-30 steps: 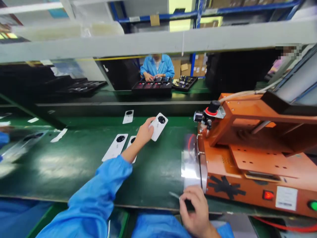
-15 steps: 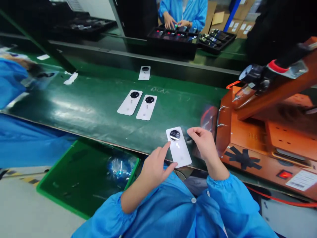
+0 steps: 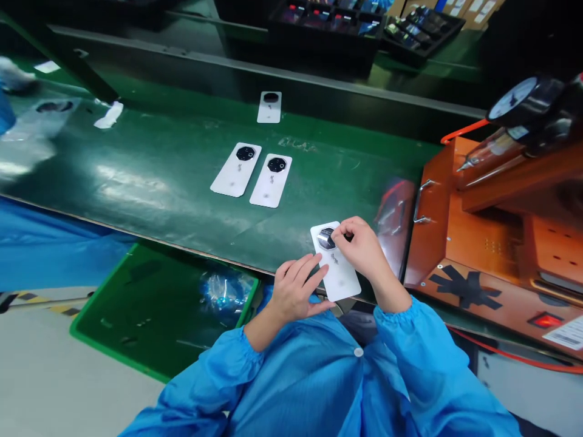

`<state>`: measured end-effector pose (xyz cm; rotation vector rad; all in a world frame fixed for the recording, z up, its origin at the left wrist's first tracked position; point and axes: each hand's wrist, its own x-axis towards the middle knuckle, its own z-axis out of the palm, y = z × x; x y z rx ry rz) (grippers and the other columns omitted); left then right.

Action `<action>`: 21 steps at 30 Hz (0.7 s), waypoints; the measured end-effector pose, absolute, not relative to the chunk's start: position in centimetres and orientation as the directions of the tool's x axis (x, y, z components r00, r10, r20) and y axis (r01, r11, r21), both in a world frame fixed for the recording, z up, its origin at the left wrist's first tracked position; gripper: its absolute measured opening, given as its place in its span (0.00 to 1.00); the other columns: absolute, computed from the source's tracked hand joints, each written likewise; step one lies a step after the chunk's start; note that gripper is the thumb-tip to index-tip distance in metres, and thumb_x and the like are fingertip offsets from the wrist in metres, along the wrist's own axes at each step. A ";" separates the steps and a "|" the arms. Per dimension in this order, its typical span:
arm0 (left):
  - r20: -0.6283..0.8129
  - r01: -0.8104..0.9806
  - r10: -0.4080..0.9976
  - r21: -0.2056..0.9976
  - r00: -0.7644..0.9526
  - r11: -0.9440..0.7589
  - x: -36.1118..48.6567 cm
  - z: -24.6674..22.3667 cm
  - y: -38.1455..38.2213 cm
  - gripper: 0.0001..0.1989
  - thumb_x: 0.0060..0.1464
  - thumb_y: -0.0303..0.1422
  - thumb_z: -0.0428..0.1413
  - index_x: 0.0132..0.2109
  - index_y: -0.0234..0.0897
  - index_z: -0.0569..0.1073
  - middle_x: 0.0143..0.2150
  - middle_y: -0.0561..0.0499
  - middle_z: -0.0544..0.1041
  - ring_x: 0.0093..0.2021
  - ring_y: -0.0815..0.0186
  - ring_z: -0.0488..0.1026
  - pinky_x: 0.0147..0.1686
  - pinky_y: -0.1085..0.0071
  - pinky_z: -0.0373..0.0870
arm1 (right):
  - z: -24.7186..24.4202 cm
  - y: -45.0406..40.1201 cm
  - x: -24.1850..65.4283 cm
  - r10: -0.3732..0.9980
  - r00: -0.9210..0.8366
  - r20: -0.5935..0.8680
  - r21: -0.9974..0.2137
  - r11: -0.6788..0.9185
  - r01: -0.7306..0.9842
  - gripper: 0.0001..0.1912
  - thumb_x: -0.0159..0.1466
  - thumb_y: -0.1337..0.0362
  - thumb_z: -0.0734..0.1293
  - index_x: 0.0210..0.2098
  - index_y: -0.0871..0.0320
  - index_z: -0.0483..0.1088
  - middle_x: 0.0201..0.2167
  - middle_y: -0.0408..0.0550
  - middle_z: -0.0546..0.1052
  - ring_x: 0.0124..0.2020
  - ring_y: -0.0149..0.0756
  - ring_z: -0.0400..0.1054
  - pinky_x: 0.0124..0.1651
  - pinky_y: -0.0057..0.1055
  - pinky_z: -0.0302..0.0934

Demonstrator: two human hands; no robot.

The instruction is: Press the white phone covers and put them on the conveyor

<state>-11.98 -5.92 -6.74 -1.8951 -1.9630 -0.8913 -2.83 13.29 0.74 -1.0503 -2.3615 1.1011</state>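
Observation:
A white phone back cover (image 3: 342, 280) with a dark camera ring lies near the table's front edge, slightly turned. Against its left edge rests my left hand (image 3: 298, 288), fingers stretched out and apart. My right hand (image 3: 357, 246) is closed in a pinch at the right side of the camera ring (image 3: 326, 238), which has a bright reflection across it. Whatever the pinching fingers hold is too small to make out. Two similar covers, one on the left (image 3: 237, 171) and one on the right (image 3: 271, 182), lie side by side further back, and another cover (image 3: 269, 109) lies behind them.
At my right stands an orange machine (image 3: 428, 255) with a pressure gauge (image 3: 514, 100). Clear plastic film (image 3: 395, 212) lies beside it. Below the table at left is a green bin (image 3: 136, 340). Black trays (image 3: 423, 33) stand beyond the table's back rail. Another person's blue sleeve shows at far left.
My right hand has moved left from beside the cover onto its camera ring. My left hand's fingers have settled along the cover's left edge. The view has tilted downward.

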 end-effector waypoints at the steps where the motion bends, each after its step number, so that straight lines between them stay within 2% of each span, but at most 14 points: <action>1: 0.587 0.969 0.802 0.242 -0.109 -0.045 -12.0 -6.7 -5.9 0.36 0.60 0.61 0.52 0.62 0.38 0.75 0.63 0.39 0.77 0.62 0.52 0.73 0.61 0.57 0.58 | 0.9 13.4 -2.9 0.732 -0.681 -0.022 -0.759 0.431 0.488 0.08 0.61 0.62 0.66 0.26 0.53 0.75 0.40 0.48 0.76 0.46 0.43 0.70 0.52 0.42 0.62; 6: 0.602 0.968 0.790 0.249 -0.117 -0.046 -12.0 -6.7 -5.9 0.36 0.60 0.61 0.52 0.61 0.38 0.75 0.62 0.39 0.78 0.62 0.52 0.74 0.60 0.57 0.58 | 1.3 13.3 -3.1 0.724 -0.689 -0.026 -0.708 0.473 0.524 0.08 0.62 0.63 0.66 0.27 0.54 0.74 0.41 0.48 0.77 0.46 0.44 0.70 0.51 0.42 0.62; 11: 0.604 0.969 0.788 0.245 -0.118 -0.042 -12.0 -6.7 -5.9 0.36 0.59 0.61 0.53 0.62 0.40 0.74 0.62 0.40 0.78 0.62 0.52 0.74 0.61 0.58 0.58 | 1.0 13.3 -3.4 0.749 -0.662 0.030 -0.582 0.551 0.598 0.08 0.62 0.65 0.66 0.27 0.55 0.74 0.41 0.49 0.77 0.47 0.46 0.70 0.51 0.44 0.60; 21: 0.627 0.972 0.771 0.232 -0.112 -0.048 -12.0 -6.7 -5.9 0.36 0.59 0.60 0.55 0.62 0.38 0.74 0.61 0.40 0.78 0.61 0.52 0.74 0.60 0.58 0.59 | 0.9 13.6 -3.6 0.735 -0.676 0.039 -0.595 0.561 0.576 0.07 0.62 0.66 0.66 0.27 0.54 0.74 0.39 0.49 0.76 0.45 0.45 0.70 0.51 0.45 0.62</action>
